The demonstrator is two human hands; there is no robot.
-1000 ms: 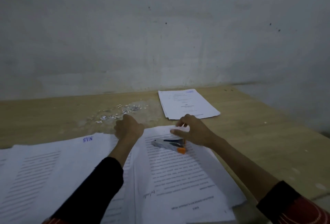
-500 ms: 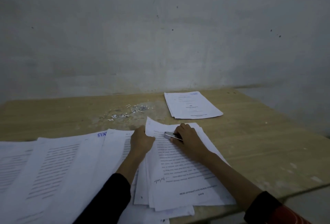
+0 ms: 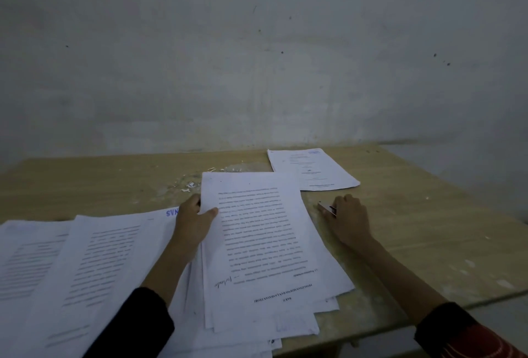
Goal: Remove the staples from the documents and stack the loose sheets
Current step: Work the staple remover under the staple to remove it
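**Sheet pinched at its left edge, remover held off to the right**

The top sheet point(image 3: 257, 243) of the near pile point(image 3: 334, 277) is pinched at its left edge, close to the far corner, by the left hand point(image 3: 194, 223). The thumb is laid on the printed face and the fingers are tucked beneath. Under it the pile is fanned unevenly, with stepped corners carried down to the table's near edge.

The right hand point(image 3: 348, 220) is rested on bare wood just beside the pile's right edge, fingers curled round the remover point(image 3: 327, 208). Only a thin metal tip of it is seen.

The table point(image 3: 428, 229) is pale wood-grain, scuffed and flecked with white, and open surface is left to the right and at the far left. A squared, tidy stack point(image 3: 313, 169) is set near the far edge, below the grey, speckled wall point(image 3: 257, 58). Small bent staples point(image 3: 200, 179) are scattered just left of it. Flat white papers point(image 3: 85, 257) are overlapped along the left.
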